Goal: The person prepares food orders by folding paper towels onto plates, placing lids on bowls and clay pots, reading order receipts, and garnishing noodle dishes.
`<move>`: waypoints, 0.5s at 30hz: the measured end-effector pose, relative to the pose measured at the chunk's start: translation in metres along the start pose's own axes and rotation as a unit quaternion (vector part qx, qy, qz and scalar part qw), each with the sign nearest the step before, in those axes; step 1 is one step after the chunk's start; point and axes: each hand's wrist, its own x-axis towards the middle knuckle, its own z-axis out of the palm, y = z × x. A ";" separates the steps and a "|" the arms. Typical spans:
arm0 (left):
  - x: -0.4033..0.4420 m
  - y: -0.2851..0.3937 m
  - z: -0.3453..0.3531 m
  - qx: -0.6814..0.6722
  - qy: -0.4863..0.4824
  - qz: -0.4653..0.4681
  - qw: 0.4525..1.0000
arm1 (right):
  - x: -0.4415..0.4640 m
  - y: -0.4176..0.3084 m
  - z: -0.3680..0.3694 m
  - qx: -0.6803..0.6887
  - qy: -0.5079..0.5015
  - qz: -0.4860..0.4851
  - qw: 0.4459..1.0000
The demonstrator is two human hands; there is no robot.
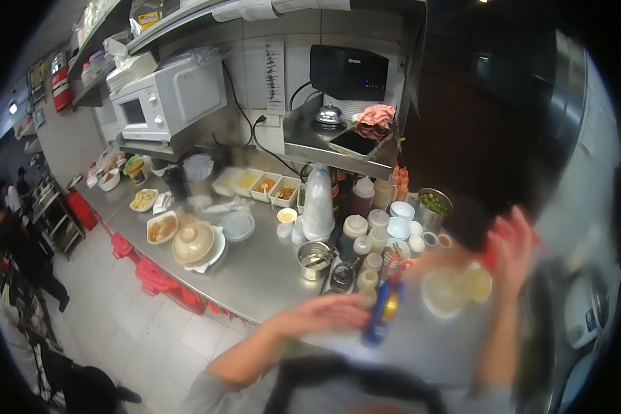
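My left hand [332, 312] reaches over the steel counter with its fingers stretched out, beside a blue tape dispenser [375, 328] holding a yellow roll. Whether the fingertips touch the dispenser is unclear. Raised at the right, my right hand [515, 245] is smeared by motion. Something red [491, 252] shows right behind or against its fingers, and I cannot tell if it is held. Below and left of that hand lies a blurred pale dish [440, 292], with a yellowish item [476, 285] at its edge. Red-handled scissors [397, 268] stand near the dispenser.
Squeeze bottles and jars [356, 226] crowd the counter's middle, by a metal pot [312, 270]. Further left are a lidded clay pot [193, 243], food bowls [162, 228] and a microwave [165, 96]. A black printer [348, 72], bell [330, 114] and tablet [360, 140] occupy the shelf.
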 end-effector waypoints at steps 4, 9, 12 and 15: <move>-0.114 -0.010 -0.102 0.154 0.305 -0.040 0.939 | 0.020 -0.046 0.094 0.018 -0.105 -0.079 0.991; -0.189 -0.049 -0.200 0.556 0.394 -0.139 0.719 | 0.076 -0.085 0.201 -0.008 -0.216 -0.077 0.973; -0.200 -0.078 -0.219 0.698 0.385 -0.152 0.584 | 0.149 -0.080 0.245 -0.073 -0.238 -0.062 0.967; -0.196 -0.077 -0.216 0.728 0.352 -0.192 0.556 | 0.228 -0.079 0.282 -0.120 -0.231 -0.007 0.965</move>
